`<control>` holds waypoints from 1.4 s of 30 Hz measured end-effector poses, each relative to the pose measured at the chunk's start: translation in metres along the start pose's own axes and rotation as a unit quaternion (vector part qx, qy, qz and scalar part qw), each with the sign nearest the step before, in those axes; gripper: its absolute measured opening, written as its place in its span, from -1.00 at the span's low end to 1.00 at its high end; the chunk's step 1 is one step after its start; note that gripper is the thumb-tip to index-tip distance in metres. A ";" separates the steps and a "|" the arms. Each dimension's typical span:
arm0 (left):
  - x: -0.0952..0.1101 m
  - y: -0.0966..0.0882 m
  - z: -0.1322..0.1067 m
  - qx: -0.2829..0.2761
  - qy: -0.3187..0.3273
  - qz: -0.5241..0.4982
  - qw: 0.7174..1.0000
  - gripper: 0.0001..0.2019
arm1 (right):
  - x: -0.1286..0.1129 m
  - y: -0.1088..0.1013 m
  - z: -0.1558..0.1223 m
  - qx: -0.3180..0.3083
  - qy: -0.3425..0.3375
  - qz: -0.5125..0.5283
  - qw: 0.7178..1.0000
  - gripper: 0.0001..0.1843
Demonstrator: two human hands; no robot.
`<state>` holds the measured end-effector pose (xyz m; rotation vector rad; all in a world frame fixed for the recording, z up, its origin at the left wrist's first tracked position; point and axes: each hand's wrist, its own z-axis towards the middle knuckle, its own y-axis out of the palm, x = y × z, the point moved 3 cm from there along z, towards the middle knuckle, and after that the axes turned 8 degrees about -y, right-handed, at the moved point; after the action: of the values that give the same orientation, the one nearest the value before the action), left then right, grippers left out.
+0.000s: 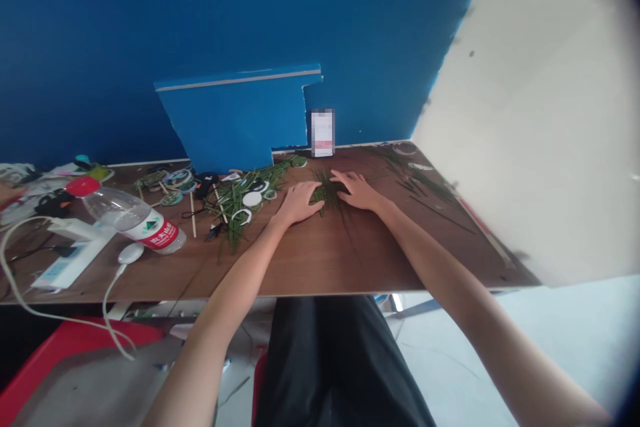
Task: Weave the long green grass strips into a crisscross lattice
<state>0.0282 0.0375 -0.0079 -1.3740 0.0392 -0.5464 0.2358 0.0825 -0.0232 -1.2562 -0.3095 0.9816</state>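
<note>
Both my hands rest palm down on a small bundle of thin green grass blades [327, 195] at the middle of the brown wooden table [320, 267]. My left hand [299, 202] lies flat on the bundle's left side with fingers stretched out. My right hand [356, 189] lies flat on its right side, fingers spread. Neither hand grips anything. Part of the bundle is hidden under my fingers.
A larger heap of green blades [240, 203] with white and teal rings and thin wooden sticks lies to the left. A plastic water bottle [133, 217] lies on its side beside a white power strip [70, 257] and cables. A blue board [240, 113] and a phone [323, 133] lean against the blue wall.
</note>
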 end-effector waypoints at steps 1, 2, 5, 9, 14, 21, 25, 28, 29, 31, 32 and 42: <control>0.000 0.000 0.000 0.000 -0.001 0.000 1.000 -0.46 | 0.000 0.000 0.000 0.000 0.000 0.001 1.000 -0.19; 0.000 0.000 0.000 -0.001 -0.002 0.000 1.000 -0.45 | 0.000 0.000 -0.001 0.000 0.001 0.002 1.000 -0.18; 0.001 -0.001 -0.001 -0.002 0.001 0.001 1.000 -0.45 | 0.000 0.000 -0.001 -0.002 -0.001 0.006 1.000 -0.14; 0.001 -0.001 -0.001 -0.003 0.005 0.000 1.000 -0.46 | 0.000 -0.001 -0.002 -0.003 -0.001 0.011 1.000 -0.12; 0.002 -0.001 -0.001 -0.004 0.001 0.006 1.000 -0.49 | 0.001 -0.001 -0.001 -0.003 0.000 0.016 1.000 -0.12; 0.001 -0.001 -0.001 0.002 0.006 0.008 1.000 -0.49 | 0.000 -0.001 -0.001 0.001 -0.006 0.016 1.000 -0.11; 0.002 -0.001 -0.001 0.005 0.010 0.010 1.000 -0.49 | -0.002 -0.002 -0.001 -0.001 -0.001 0.019 1.000 -0.11; 0.002 0.000 -0.001 0.000 0.008 0.015 1.000 -0.49 | -0.001 -0.002 -0.001 -0.001 -0.001 0.019 1.000 -0.10; 0.002 0.000 -0.001 -0.003 0.007 0.017 1.000 -0.49 | -0.001 -0.001 -0.001 0.000 -0.001 0.018 1.000 -0.10; 0.002 0.000 -0.001 -0.006 0.009 0.022 1.000 -0.49 | 0.000 0.000 -0.001 0.000 0.000 0.017 1.000 -0.10; 0.002 0.001 -0.001 -0.006 0.010 0.025 1.000 -0.49 | 0.001 0.000 -0.001 0.001 0.000 0.015 1.000 -0.10; 0.002 0.003 -0.001 0.003 0.018 0.056 0.998 -0.50 | -0.010 -0.004 0.000 0.001 -0.039 -0.018 0.999 -0.19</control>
<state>0.0308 0.0362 -0.0105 -1.3469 0.1428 -0.4768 0.2316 0.0748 -0.0162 -1.2089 -0.3896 1.0016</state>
